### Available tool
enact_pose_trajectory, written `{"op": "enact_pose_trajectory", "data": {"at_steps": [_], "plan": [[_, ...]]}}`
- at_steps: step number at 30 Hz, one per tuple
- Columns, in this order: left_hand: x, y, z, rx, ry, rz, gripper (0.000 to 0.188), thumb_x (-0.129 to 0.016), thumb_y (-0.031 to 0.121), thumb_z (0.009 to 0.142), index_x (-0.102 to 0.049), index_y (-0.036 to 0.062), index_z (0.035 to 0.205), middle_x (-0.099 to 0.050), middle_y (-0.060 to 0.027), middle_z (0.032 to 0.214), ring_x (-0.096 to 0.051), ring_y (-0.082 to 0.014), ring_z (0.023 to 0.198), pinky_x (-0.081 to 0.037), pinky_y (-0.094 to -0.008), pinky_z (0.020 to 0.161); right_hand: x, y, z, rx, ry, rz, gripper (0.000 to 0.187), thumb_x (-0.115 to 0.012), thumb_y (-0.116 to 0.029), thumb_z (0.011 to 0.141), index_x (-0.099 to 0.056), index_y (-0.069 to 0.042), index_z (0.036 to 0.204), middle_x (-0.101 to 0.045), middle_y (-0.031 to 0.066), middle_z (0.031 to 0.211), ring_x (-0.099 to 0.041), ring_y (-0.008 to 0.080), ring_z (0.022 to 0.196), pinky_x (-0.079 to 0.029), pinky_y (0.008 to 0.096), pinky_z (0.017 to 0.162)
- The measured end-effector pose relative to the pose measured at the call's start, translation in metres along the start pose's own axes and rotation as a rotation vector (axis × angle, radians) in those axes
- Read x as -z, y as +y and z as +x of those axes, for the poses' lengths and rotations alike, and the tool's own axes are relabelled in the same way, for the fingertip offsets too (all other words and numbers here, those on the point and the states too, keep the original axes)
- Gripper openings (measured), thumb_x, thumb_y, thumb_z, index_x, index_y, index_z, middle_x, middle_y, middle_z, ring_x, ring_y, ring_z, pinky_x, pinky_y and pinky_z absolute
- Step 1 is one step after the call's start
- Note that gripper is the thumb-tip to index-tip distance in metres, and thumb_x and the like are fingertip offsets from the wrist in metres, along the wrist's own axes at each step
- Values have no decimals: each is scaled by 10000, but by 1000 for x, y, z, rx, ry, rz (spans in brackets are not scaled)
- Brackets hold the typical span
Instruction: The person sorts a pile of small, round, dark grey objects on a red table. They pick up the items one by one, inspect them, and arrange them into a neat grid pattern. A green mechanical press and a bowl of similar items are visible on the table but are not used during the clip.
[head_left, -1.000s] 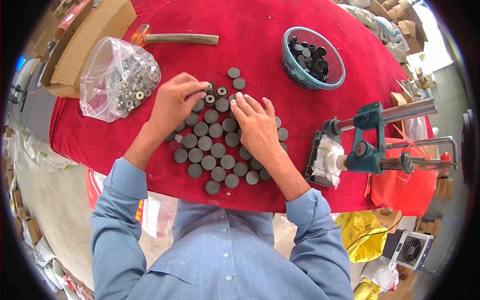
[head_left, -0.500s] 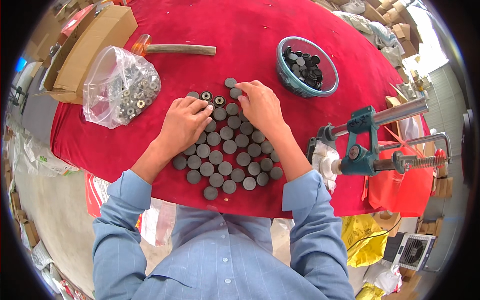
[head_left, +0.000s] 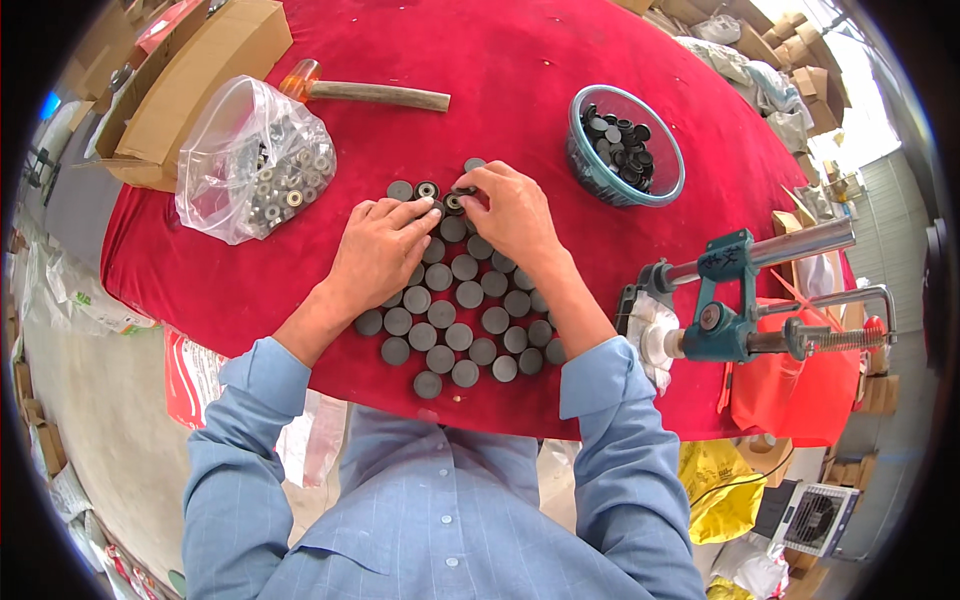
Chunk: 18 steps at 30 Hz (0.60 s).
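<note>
A red cloth covers the large table. At its right side stands a green metal press; at the far left there is a cardboard box, with a clear plastic bag of small metal rings beside it. A bowl with black caps is at the far right, and a hammer lies at the far left.

Both hands are at the far edge of a group of grey discs. The left hand is palm down with fingers slightly bent over the discs; its fingertips are partly covered, so one cannot tell if they grasp something. The right hand has its wrist bent to the left, and its thumb and forefinger pinch a small dark cap. Just under this pinch, a ringed cap lies between the two hands, nearer to the right one; being round, it has no long axis.
</note>
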<state>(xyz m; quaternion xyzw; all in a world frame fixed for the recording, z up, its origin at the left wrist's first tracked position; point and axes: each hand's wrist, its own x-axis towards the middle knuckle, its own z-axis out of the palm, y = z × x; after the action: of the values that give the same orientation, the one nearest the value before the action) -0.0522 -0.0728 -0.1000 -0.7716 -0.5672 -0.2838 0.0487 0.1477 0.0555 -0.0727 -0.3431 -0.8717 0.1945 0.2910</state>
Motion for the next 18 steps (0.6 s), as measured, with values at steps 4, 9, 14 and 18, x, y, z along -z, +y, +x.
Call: {"op": "enact_pose_trajectory", "data": {"at_steps": [4,9,14,18], "plan": [[1,0,0,6,-3,2,345,-733,119,972,-783,71,1311,-750,-67,1385,-685,-285,1163,-500,-480,1055,-11,-3,-1,76,5,-53,167,-812,-126,905,-805,-72,1063,-733,121,1020,-748,343,891,-602,467,818],[-1,-2,-1,21,35,0,307,-748,154,972,-803,80,1264,-775,-40,1334,-688,-250,1104,-501,-472,1045,-17,-1,-3,121,55,26,115,-791,-110,923,-787,-59,1027,-714,126,1005,-744,371,902,-613,494,828],[0,-5,0,17,34,-15,306,-751,150,968,-803,83,1262,-779,-41,1329,-688,-249,1095,-509,-466,1034,-22,4,-4,129,40,-14,138,-768,-75,938,-800,-44,1069,-737,118,1051,-746,349,966,-614,481,867],[1,-2,-2,38,26,-42,327,-753,142,959,-796,78,1276,-773,-46,1341,-683,-261,1083,-510,-469,1039,-22,3,-14,159,-8,-94,203,-728,-11,931,-799,-35,1120,-756,120,1125,-742,332,1024,-615,464,900]]}}
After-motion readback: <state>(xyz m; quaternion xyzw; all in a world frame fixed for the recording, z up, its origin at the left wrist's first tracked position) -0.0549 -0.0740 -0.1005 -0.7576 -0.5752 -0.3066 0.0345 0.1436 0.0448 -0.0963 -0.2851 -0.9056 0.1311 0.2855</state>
